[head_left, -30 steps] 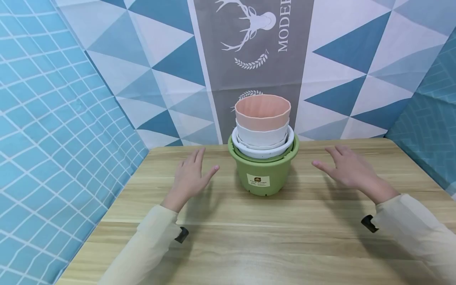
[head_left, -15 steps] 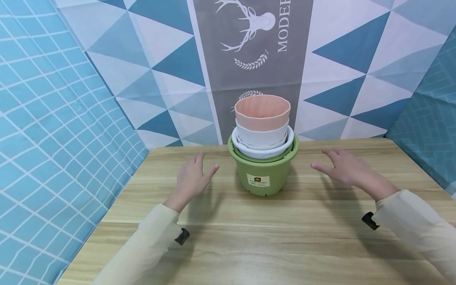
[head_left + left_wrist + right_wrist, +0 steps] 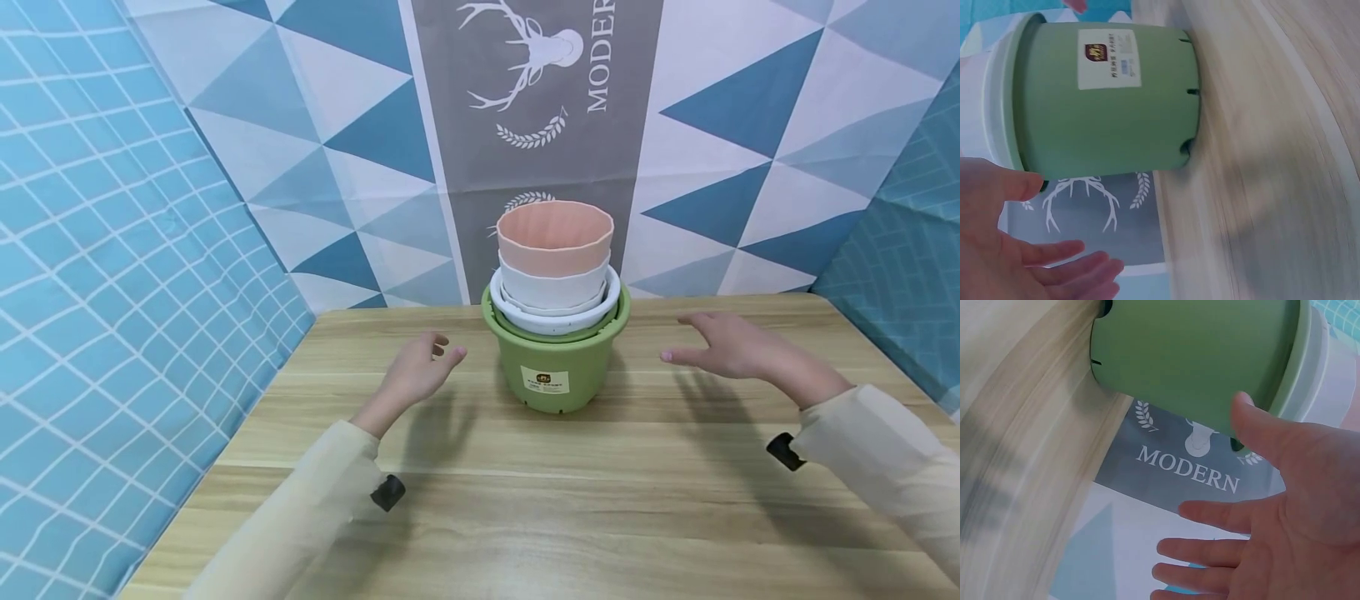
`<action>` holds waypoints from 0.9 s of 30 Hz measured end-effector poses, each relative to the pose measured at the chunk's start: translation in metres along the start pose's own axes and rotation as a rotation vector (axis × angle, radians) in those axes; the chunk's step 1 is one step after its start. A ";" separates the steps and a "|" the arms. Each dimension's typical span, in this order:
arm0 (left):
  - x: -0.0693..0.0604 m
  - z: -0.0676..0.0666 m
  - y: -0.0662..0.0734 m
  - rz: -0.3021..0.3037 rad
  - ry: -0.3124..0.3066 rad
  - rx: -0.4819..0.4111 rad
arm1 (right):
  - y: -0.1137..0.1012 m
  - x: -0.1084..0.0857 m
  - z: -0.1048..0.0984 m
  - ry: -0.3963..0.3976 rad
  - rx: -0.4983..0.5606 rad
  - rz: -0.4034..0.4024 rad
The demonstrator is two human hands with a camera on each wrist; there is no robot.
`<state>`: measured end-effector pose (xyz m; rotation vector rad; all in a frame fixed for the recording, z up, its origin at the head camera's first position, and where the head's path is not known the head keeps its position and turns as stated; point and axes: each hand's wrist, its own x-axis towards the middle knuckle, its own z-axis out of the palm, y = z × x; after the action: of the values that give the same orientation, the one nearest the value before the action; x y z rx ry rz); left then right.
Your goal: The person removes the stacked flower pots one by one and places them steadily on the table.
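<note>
Head view
Table [image 3: 555,508]: wood-grained; bears one nested stack of pots toward its far edge, between your hands.
Green pot [image 3: 555,354]: outermost and lowest, upright, paper label [image 3: 545,381] facing you.
White-rimmed pot [image 3: 551,323]: seated inside the green one.
White pot [image 3: 553,290]: faceted, above that rim; further rims show among the layers, so the full count cannot be told.
Pink pot [image 3: 555,260]: topmost, mouth up.
Left hand [image 3: 420,367]: yours, beside the stack, well apart from it; fingers loosely bent, nothing held.
Right hand [image 3: 735,344]: yours, on the other side, also well apart; thumb and fingers parted, nothing held.
Progress: judged early; the pots sit nested and you have hold of none. Any handling of the stack appears to be left.

Left wrist view
Left grip: your thumb and fingers stand apart with nothing between them.
Stack position: green wall beyond the thumb, whose tip overlaps the rim in this view only; the head view shows a gap.

Right wrist view
Right grip: your fingers extend, thumb spread away from them; nothing clamped.
Stack position: green wall past the thumb, white rims toward the wrist side; again overlapped, not gripped.
</note>
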<state>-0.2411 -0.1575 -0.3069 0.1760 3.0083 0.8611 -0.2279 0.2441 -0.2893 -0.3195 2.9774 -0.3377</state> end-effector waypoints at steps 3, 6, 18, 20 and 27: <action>0.001 -0.001 0.003 -0.029 -0.022 -0.055 | 0.001 0.000 -0.002 0.007 -0.007 -0.035; 0.002 -0.001 0.006 -0.041 -0.025 -0.068 | 0.000 0.001 -0.005 0.019 -0.014 -0.048; 0.007 -0.007 0.011 -0.072 -0.056 -0.142 | -0.005 0.002 -0.017 0.004 -0.046 -0.013; 0.008 -0.009 0.011 -0.080 -0.071 -0.186 | -0.005 0.002 -0.020 -0.002 -0.057 -0.012; 0.012 -0.010 0.017 -0.091 -0.084 -0.234 | -0.005 0.002 -0.029 0.026 -0.078 -0.025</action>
<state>-0.2516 -0.1469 -0.2893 0.0700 2.7852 1.1538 -0.2333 0.2445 -0.2606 -0.3639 3.0194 -0.2308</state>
